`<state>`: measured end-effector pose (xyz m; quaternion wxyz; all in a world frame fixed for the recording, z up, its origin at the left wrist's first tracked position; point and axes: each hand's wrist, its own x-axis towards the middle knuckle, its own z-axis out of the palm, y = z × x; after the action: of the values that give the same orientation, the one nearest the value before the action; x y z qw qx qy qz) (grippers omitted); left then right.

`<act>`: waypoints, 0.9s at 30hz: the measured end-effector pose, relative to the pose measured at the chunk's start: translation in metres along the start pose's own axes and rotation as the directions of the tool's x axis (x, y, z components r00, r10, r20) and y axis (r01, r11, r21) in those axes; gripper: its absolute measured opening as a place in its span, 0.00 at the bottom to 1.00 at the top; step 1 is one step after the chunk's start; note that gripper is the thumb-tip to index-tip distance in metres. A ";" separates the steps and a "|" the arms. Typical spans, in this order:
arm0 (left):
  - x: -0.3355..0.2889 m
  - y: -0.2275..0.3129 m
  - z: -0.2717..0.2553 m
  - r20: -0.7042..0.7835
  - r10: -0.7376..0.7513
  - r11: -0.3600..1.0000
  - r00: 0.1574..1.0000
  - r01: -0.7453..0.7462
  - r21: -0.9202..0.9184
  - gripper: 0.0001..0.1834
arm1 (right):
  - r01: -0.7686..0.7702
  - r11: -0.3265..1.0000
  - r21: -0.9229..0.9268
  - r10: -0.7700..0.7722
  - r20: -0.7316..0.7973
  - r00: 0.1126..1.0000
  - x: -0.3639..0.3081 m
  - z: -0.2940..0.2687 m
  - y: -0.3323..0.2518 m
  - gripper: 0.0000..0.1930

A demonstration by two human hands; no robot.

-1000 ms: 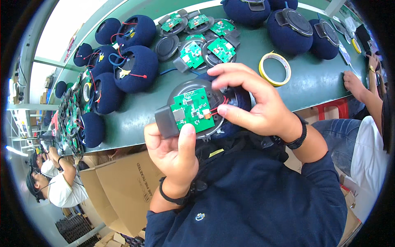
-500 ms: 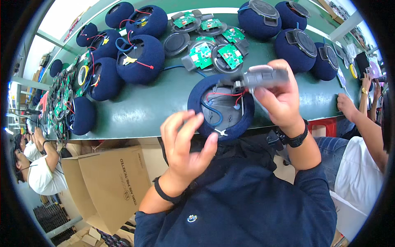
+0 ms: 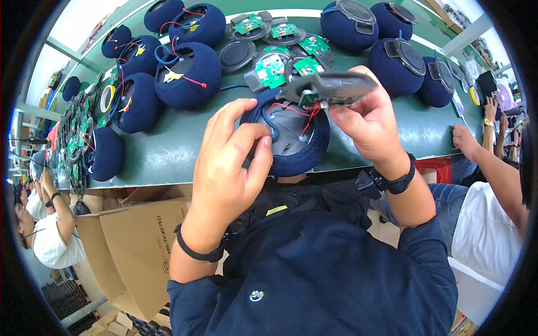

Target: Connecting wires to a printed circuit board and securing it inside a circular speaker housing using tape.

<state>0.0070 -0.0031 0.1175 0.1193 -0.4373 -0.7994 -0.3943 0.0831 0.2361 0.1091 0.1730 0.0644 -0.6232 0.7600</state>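
I see the right hand (image 3: 370, 124) clamped on a dark lid (image 3: 339, 84) at the open blue shell's (image 3: 291, 150) one o'clock; the left hand (image 3: 228, 157) curls at nine, grip unclear to me. Green boards (image 3: 270, 71) lie toward twelve.

I count four lidded blue balls (image 3: 393, 79) beyond my right hand (image 3: 367, 126), one lid (image 3: 336, 83) in it, one open ball (image 3: 307, 157) at my left hand (image 3: 231, 150), two tape rolls (image 3: 472, 96).
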 end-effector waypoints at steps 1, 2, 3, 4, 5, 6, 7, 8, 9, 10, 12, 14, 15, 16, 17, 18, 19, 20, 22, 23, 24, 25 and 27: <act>0.003 0.000 -0.001 0.002 0.013 0.999 1.000 -0.013 -0.038 0.05 | -0.030 0.999 -0.022 0.029 -0.010 1.000 0.000 0.002 -0.001 0.18; 0.005 0.000 -0.002 0.004 0.027 0.997 1.000 -0.026 -0.077 0.06 | -0.032 0.999 -0.023 0.032 -0.008 0.999 0.000 0.003 -0.001 0.18; 0.007 0.001 -0.001 -0.055 -0.010 0.990 0.998 0.002 -0.138 0.09 | -0.028 0.999 -0.030 0.028 -0.018 0.999 0.000 0.003 -0.001 0.17; 0.010 -0.001 -0.001 -0.114 0.003 0.978 0.993 -0.026 -0.206 0.14 | -0.024 0.999 -0.038 0.023 -0.028 0.999 0.001 0.004 -0.001 0.17; 0.012 0.004 -0.002 -0.157 -0.103 0.960 0.982 0.057 -0.275 0.17 | -0.025 0.999 -0.039 0.024 -0.027 0.999 0.002 0.004 -0.001 0.17; 0.015 0.010 -0.004 -0.189 -0.209 0.928 0.960 0.133 -0.349 0.21 | 0.010 0.996 -0.086 -0.009 0.005 1.000 0.004 0.005 -0.001 0.16; 0.020 0.006 -0.007 -0.159 -0.173 0.938 0.972 0.112 -0.329 0.31 | 0.046 0.990 -0.133 -0.041 0.038 0.998 0.005 0.005 -0.001 0.16; 0.026 0.011 -0.010 -0.158 -0.172 0.936 0.972 0.112 -0.334 0.31 | 0.044 0.990 -0.137 -0.040 0.035 0.999 0.003 0.006 -0.001 0.16; 0.033 0.017 -0.011 -0.085 -0.228 0.869 0.970 0.163 -0.468 0.30 | 0.127 0.973 -0.193 -0.119 0.054 0.991 0.003 0.005 0.002 0.16; 0.038 0.025 -0.014 -0.010 -0.273 0.782 0.962 0.216 -0.585 0.31 | 0.213 0.946 -0.243 -0.198 0.083 0.977 0.003 0.007 0.003 0.15; 0.044 0.030 -0.010 0.007 -0.311 0.716 0.950 0.239 -0.655 0.33 | 0.282 0.935 -0.214 -0.270 0.085 0.959 0.005 0.013 0.005 0.17; 0.049 0.028 -0.008 0.053 -0.295 0.642 0.954 0.239 -0.728 0.31 | 0.448 0.829 -0.334 -0.427 0.140 0.894 0.005 0.018 0.005 0.18; 0.053 0.028 -0.010 0.099 -0.338 0.632 0.936 0.304 -0.712 0.29 | 0.434 0.822 -0.369 -0.414 0.137 0.900 0.002 0.017 0.005 0.18; 0.056 0.023 -0.008 0.094 -0.341 0.630 0.935 0.302 -0.716 0.29 | 0.435 0.821 -0.370 -0.412 0.144 0.900 0.001 0.016 0.000 0.18; 0.058 0.016 -0.006 0.124 -0.318 0.572 0.940 0.294 -0.766 0.27 | 0.435 0.779 -0.451 -0.383 0.208 0.900 0.002 0.016 -0.008 0.18; 0.061 0.010 -0.005 0.150 -0.293 0.512 0.944 0.287 -0.810 0.26 | 0.440 0.729 -0.524 -0.348 0.270 0.898 0.002 0.015 -0.014 0.17; 0.063 0.004 -0.007 0.181 -0.270 0.531 0.946 0.303 -0.791 0.25 | 0.416 0.742 -0.526 -0.311 0.279 0.908 0.002 0.009 -0.014 0.18; 0.065 0.001 -0.007 0.173 -0.277 0.530 0.945 0.300 -0.793 0.25 | 0.419 0.742 -0.523 -0.307 0.289 0.907 0.003 0.007 -0.016 0.18; 0.070 -0.005 -0.009 0.274 -0.234 0.494 0.933 0.357 -0.793 0.24 | 0.313 0.879 -0.360 -0.234 0.246 0.941 0.004 0.003 -0.019 0.19; 0.073 -0.008 -0.009 0.266 -0.239 0.493 0.934 0.353 -0.795 0.24 | 0.269 0.903 -0.335 -0.201 0.225 0.953 0.005 -0.001 -0.021 0.18; 0.076 -0.011 -0.009 0.300 -0.207 0.446 0.931 0.363 -0.818 0.24 | 0.187 0.948 -0.258 -0.162 0.117 0.980 0.005 0.004 -0.021 0.13; 0.079 -0.015 -0.008 0.332 -0.172 0.400 0.927 0.374 -0.837 0.25 | 0.097 0.961 -0.257 -0.088 0.049 0.995 0.007 0.005 -0.024 0.13; 0.083 -0.019 -0.004 0.353 -0.096 0.362 0.931 0.363 -0.859 0.23 | 0.010 0.965 -0.261 -0.023 -0.049 0.999 0.012 0.010 -0.024 0.20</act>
<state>-0.0575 0.0383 0.1540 -0.2951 -0.3580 -0.5126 -0.7225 0.0787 0.2326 0.1374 0.2025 0.0265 -0.7123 0.6715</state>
